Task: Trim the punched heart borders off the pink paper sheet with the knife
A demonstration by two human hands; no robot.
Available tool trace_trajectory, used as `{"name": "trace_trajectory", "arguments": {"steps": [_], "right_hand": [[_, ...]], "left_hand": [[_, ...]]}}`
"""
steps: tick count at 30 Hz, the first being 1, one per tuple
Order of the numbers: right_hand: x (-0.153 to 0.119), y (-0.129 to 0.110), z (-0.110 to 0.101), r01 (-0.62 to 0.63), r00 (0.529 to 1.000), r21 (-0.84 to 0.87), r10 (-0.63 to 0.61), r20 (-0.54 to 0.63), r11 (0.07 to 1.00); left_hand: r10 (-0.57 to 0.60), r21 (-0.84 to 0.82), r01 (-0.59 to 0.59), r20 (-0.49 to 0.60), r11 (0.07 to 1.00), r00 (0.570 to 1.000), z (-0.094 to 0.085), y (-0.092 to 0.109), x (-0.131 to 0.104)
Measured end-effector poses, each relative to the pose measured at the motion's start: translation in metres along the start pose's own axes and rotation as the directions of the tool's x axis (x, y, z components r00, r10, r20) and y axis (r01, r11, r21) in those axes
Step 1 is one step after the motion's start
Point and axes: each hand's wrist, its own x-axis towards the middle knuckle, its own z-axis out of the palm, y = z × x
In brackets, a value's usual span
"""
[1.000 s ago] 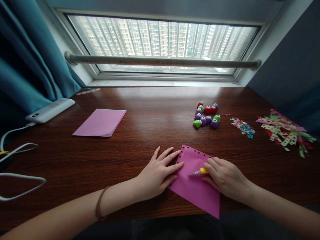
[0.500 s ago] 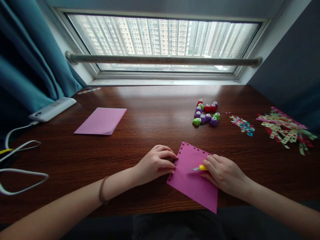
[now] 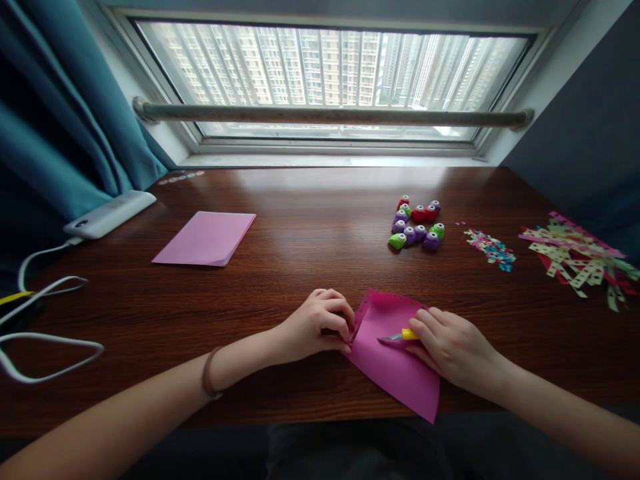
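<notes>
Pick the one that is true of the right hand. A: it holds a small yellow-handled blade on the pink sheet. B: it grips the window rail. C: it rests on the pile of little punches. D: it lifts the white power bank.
A: the right hand holds a yellow-handled blade against the pink sheet.

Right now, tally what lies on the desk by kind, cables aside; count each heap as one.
Pink papers: 2
Knife: 1
Power bank: 1
Punch cluster: 1
Confetti heap: 1
Paper strip heap: 1
Total: 7
</notes>
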Motion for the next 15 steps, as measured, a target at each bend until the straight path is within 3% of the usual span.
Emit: {"name": "trace_trajectory", "arguments": {"steps": [15], "right_hand": [[-0.001,0.001,-0.001,0.007,1.000,-0.015,-0.007,-0.004,1.000]], "left_hand": [[-0.023,-0.151,0.043,0.133,0.988,0.991,-0.017,0.006,0.002]]}}
